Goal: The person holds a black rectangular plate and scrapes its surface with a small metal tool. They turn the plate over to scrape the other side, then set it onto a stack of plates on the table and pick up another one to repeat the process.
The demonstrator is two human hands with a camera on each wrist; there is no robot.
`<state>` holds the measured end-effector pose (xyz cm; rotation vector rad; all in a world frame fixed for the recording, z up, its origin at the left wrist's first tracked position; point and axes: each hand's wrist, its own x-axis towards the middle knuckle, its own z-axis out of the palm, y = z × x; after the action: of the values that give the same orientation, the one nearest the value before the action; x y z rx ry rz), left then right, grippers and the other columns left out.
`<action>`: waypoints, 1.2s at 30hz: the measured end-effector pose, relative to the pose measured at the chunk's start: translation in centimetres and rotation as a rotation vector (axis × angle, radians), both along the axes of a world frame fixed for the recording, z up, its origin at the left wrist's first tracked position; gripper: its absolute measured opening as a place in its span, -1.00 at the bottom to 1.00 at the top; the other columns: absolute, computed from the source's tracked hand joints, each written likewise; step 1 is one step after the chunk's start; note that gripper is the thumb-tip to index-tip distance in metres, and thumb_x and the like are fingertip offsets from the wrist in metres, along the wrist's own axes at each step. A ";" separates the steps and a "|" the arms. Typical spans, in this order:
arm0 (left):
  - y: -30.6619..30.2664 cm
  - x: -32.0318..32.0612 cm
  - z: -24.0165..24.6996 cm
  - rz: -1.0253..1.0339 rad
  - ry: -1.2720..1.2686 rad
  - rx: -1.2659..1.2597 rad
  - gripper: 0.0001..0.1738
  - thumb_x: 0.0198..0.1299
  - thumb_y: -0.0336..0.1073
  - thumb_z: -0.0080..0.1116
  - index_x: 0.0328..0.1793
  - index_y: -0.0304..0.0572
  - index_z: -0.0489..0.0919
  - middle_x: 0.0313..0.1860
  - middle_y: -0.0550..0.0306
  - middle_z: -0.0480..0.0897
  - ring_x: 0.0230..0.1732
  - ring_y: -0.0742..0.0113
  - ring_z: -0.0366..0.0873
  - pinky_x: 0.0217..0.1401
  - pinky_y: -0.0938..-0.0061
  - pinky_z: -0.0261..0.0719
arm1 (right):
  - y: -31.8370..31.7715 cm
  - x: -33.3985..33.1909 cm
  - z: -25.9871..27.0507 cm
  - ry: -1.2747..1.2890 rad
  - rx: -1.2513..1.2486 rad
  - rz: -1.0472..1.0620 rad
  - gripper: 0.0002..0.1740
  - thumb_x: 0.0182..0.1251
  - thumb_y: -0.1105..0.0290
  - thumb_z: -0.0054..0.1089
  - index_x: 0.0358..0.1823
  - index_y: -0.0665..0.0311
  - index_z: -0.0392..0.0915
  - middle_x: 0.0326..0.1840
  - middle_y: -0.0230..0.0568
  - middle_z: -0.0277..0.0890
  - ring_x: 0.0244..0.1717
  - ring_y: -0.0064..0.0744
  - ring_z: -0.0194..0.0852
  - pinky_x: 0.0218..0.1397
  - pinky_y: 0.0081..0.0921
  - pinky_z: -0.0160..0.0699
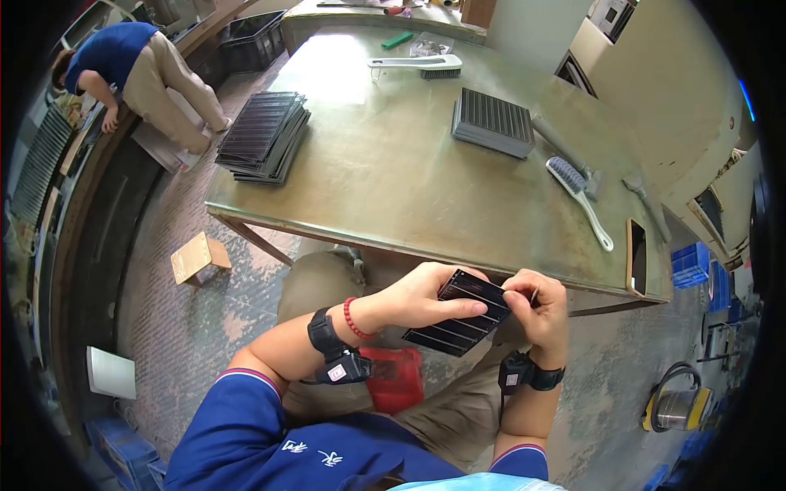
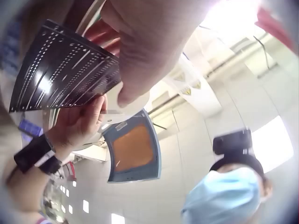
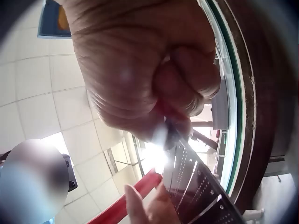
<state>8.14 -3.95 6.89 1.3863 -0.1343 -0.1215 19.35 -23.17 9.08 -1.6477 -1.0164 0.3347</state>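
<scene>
A thin black rectangular plate with light stripes is held over the lap, in front of the table edge. In the left wrist view, rows of small holes and slots run across this plate. My left hand grips it from the side, thumb lying across its face. At its upper right corner my right hand pinches with thumb and curled fingers. The right wrist view shows these curled fingers of the right hand at the corner of the plate; whatever lies inside them is hidden.
On the table stand a loose stack of black plates and a neater stack. A white brush, another brush and a phone-like object lie there too. Another person bends over a bench at left.
</scene>
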 end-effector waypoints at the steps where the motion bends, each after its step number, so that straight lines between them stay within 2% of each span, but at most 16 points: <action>1: -0.5 0.0 -0.5 0.003 0.007 0.002 -0.55 0.27 -0.28 0.25 0.21 -0.37 0.48 -0.08 0.17 0.66 -0.08 0.53 0.52 0.03 0.53 0.52 | 0.1 -0.1 -0.4 0.007 0.002 0.003 -0.94 0.13 0.56 0.28 -0.39 0.38 0.58 -0.53 -0.41 0.43 -0.59 -0.67 0.14 -0.52 -0.66 0.12; 3: -1.2 -0.2 -1.1 0.102 -0.050 0.031 -0.72 0.31 -0.25 0.18 0.01 -0.33 0.60 -0.32 0.13 0.69 -0.29 0.54 0.52 -0.16 0.48 0.56 | 0.8 -0.2 -1.3 0.034 0.043 -0.152 -0.94 0.13 0.56 0.29 -0.37 0.37 0.58 -0.53 -0.44 0.43 -0.58 -0.71 0.15 -0.53 -0.67 0.11; 4: -1.1 -0.3 -0.9 0.136 -0.101 0.218 -0.76 0.33 -0.29 0.11 0.01 -0.27 0.61 -0.43 0.02 0.66 -0.43 0.44 0.52 -0.27 0.43 0.54 | 0.6 -0.4 -0.7 -0.058 -0.022 -0.213 -0.86 0.20 0.52 0.27 -0.21 0.35 0.57 -0.44 -0.33 0.47 -0.55 -0.60 0.26 -0.52 -0.59 0.23; 5: -1.3 -0.4 -0.7 0.142 -0.101 0.219 -0.76 0.33 -0.29 0.11 0.01 -0.27 0.61 -0.43 0.02 0.66 -0.43 0.44 0.52 -0.27 0.43 0.54 | 1.1 -0.9 -0.4 -0.058 -0.021 -0.208 -0.86 0.20 0.52 0.27 -0.21 0.35 0.57 -0.44 -0.33 0.47 -0.55 -0.60 0.26 -0.52 -0.59 0.23; 7: -1.7 -0.5 -0.3 0.339 -0.254 0.377 -0.75 0.31 -0.33 0.08 0.06 -0.22 0.60 -0.47 -0.09 0.61 -0.54 0.22 0.49 -0.35 0.39 0.53 | 2.3 -1.9 -0.1 -0.504 -0.020 -0.516 -0.78 0.27 0.48 0.20 -0.06 0.32 0.52 -0.32 -0.16 0.48 -0.49 -0.38 0.39 -0.49 -0.43 0.38; 8: -1.8 -0.3 -0.8 0.367 -0.309 0.385 -0.70 0.31 -0.35 0.05 0.14 -0.22 0.57 -0.47 -0.15 0.58 -0.56 0.04 0.50 -0.39 0.37 0.53 | 2.2 -2.0 -0.2 -0.702 -0.093 -0.497 -0.75 0.31 0.46 0.13 -0.01 0.34 0.46 -0.29 -0.03 0.45 -0.41 -0.14 0.44 -0.40 -0.27 0.46; 9: -1.9 -0.3 -0.8 0.370 -0.312 0.390 -0.70 0.31 -0.35 0.05 0.14 -0.22 0.57 -0.47 -0.15 0.58 -0.56 0.04 0.50 -0.39 0.37 0.53 | 2.2 -2.2 -0.4 -0.703 -0.086 -0.495 -0.75 0.31 0.46 0.13 -0.01 0.34 0.46 -0.29 -0.03 0.45 -0.41 -0.14 0.44 -0.40 -0.27 0.46; 11: -2.2 -0.3 -0.8 0.470 -0.361 0.414 -0.63 0.31 -0.38 0.04 0.23 -0.25 0.50 -0.45 -0.14 0.61 -0.50 0.03 0.59 -0.35 0.38 0.57 | 2.6 -3.0 -0.9 -0.987 -0.155 -0.398 -0.80 0.29 0.49 0.11 -0.08 0.39 0.44 -0.34 -0.06 0.43 -0.39 -0.11 0.46 -0.37 -0.25 0.46; 12: -2.2 -0.3 -0.8 0.469 -0.363 0.416 -0.63 0.31 -0.38 0.04 0.23 -0.25 0.50 -0.45 -0.14 0.61 -0.50 0.03 0.59 -0.35 0.38 0.57 | 3.0 -3.3 -1.3 -1.040 -0.155 -0.391 -0.81 0.27 0.48 0.12 -0.14 0.39 0.42 -0.42 -0.12 0.38 -0.45 -0.15 0.41 -0.39 -0.28 0.41; 13: -2.2 -0.3 -0.7 0.475 -0.381 0.438 -0.60 0.28 -0.41 0.05 0.25 -0.29 0.47 -0.41 -0.13 0.63 -0.45 0.01 0.62 -0.33 0.38 0.59 | 3.1 -3.6 -1.3 -1.041 -0.154 -0.392 -0.81 0.27 0.48 0.12 -0.14 0.39 0.42 -0.42 -0.12 0.38 -0.45 -0.15 0.41 -0.39 -0.28 0.41; 16: -2.3 -0.3 -1.1 0.503 -0.461 0.509 -0.56 0.22 -0.46 0.07 0.24 -0.37 0.46 -0.34 -0.11 0.66 -0.39 0.00 0.66 -0.30 0.38 0.63 | 3.4 -4.1 -1.2 -1.132 -0.197 -0.403 -0.83 0.25 0.43 0.13 -0.19 0.35 0.41 -0.53 -0.25 0.23 -0.55 -0.29 0.26 -0.51 -0.37 0.22; 20: -2.1 -0.2 -1.2 0.549 -0.576 0.642 -0.57 0.12 -0.51 0.11 0.17 -0.44 0.49 -0.27 -0.09 0.67 -0.34 0.03 0.67 -0.29 0.36 0.65 | 3.5 -4.1 -1.2 -1.158 -0.228 -0.417 -0.84 0.26 0.43 0.11 -0.21 0.35 0.41 -0.54 -0.25 0.23 -0.55 -0.30 0.26 -0.52 -0.37 0.21; 26: -2.3 -0.1 -1.5 0.614 -0.639 0.674 -0.61 0.12 -0.49 0.14 0.10 -0.45 0.51 -0.29 -0.09 0.67 -0.35 0.03 0.67 -0.31 0.37 0.65 | 3.6 -4.2 -1.4 -1.105 -0.211 -0.376 -0.85 0.25 0.44 0.10 -0.23 0.35 0.40 -0.53 -0.25 0.23 -0.55 -0.29 0.27 -0.51 -0.38 0.25; 29: -2.3 -0.1 -1.4 0.581 -0.689 0.706 -0.66 0.08 -0.56 0.18 0.03 -0.48 0.55 -0.27 -0.12 0.68 -0.33 0.03 0.68 -0.26 0.39 0.66 | 3.5 -4.0 -1.5 -1.085 -0.241 -0.393 -0.87 0.24 0.47 0.10 -0.25 0.35 0.40 -0.53 -0.22 0.26 -0.53 -0.25 0.33 -0.49 -0.36 0.31; 35: -1.9 -0.2 -1.6 0.535 -0.739 0.745 -0.67 0.06 -0.58 0.21 0.00 -0.51 0.53 -0.32 -0.17 0.67 -0.36 0.00 0.68 -0.30 0.36 0.67 | 3.1 -3.6 -1.6 -0.961 -0.266 -0.358 -0.90 0.21 0.51 0.11 -0.30 0.33 0.39 -0.50 -0.18 0.34 -0.47 -0.19 0.44 -0.44 -0.33 0.43; 36: -1.8 -0.2 -1.6 0.531 -0.741 0.746 -0.67 0.06 -0.58 0.21 0.00 -0.51 0.53 -0.32 -0.17 0.67 -0.36 0.00 0.68 -0.30 0.36 0.67 | 3.2 -3.6 -1.7 -0.919 -0.253 -0.345 -0.90 0.21 0.54 0.10 -0.29 0.35 0.37 -0.49 -0.12 0.36 -0.47 -0.10 0.45 -0.43 -0.28 0.44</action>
<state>7.98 -5.79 5.26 2.1082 -0.3516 0.8747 15.77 -20.01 7.39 -2.2248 -1.3393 -0.6105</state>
